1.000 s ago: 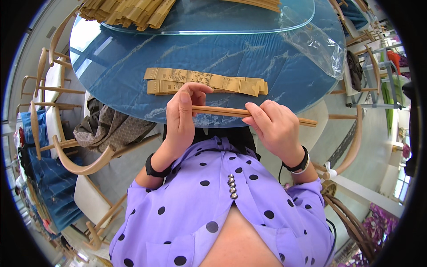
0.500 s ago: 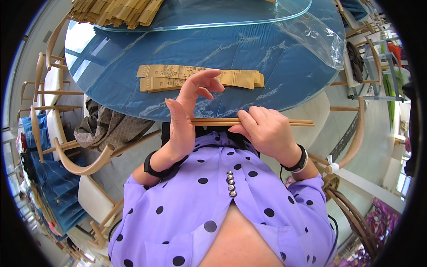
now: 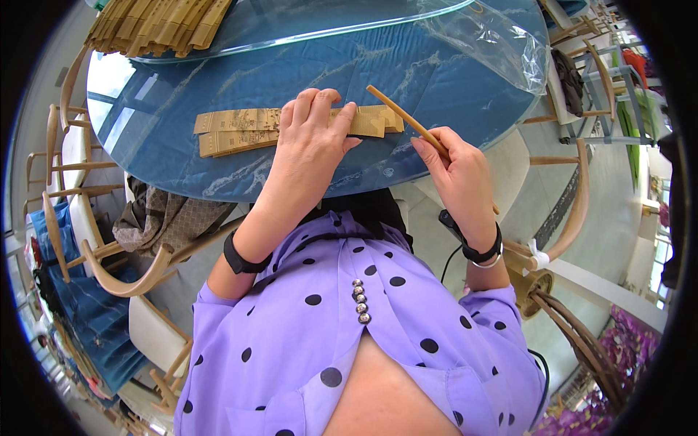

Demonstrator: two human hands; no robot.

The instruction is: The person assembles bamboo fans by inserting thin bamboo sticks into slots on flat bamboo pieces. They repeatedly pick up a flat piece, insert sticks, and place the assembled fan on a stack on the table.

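Observation:
A pair of wooden chopsticks [image 3: 396, 109] slants up and to the left out of my right hand [image 3: 462, 173], which is closed around it. The two sticks lie so close that they look almost like one. My left hand [image 3: 314, 131] rests over flat gold-brown paper sleeves [image 3: 240, 131] on the blue table, palm down. Its fingers are bent and apart, with the fingertips at the sleeves. The sleeves lie in two overlapping rows, their middle covered by this hand. Whether a sleeve is between the fingers does not show.
A pile of similar paper sleeves [image 3: 156, 25] sits at the far left of the blue marbled table [image 3: 254, 80]. A raised glass edge [image 3: 313, 34] curves behind, with a clear plastic bag [image 3: 487, 47] at the right. Wooden chairs [image 3: 127, 283] stand around.
My left hand has left the chopsticks' end and moved forward onto the sleeves, palm turned down. In my right hand the chopsticks have swung from level to a steep slant.

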